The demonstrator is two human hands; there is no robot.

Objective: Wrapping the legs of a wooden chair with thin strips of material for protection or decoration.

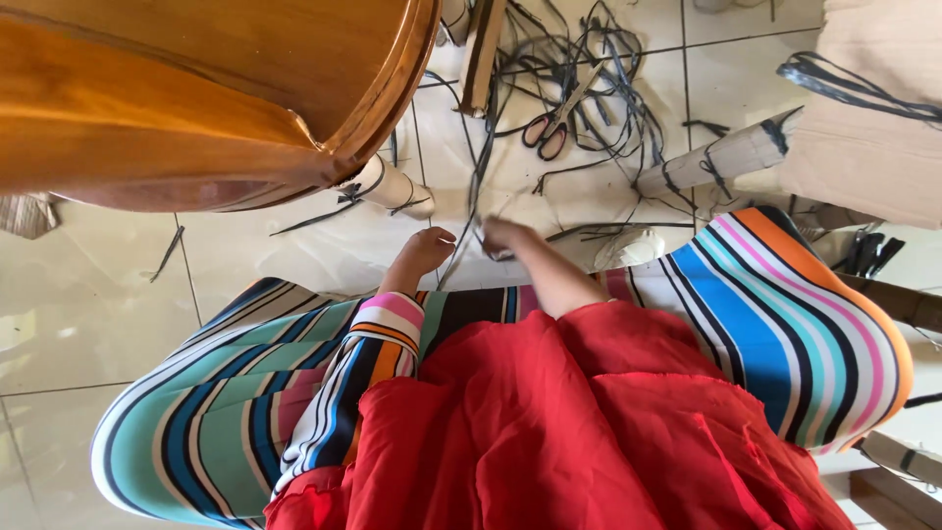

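My left hand and my right hand are close together above the tiled floor, both pinching thin dark strips that run up toward a wooden leg. The fingers of each hand are closed on the strips. My striped garment and a red cloth fill the lower part of the view. A tangle of more dark strips lies on the floor beyond my hands, with scissors in it.
A polished wooden piece of furniture fills the upper left. Cardboard rolls wrapped with strips lie right of the scissors, another roll lies under the furniture edge. A large cardboard sheet is at the upper right. Wooden slats show at the right.
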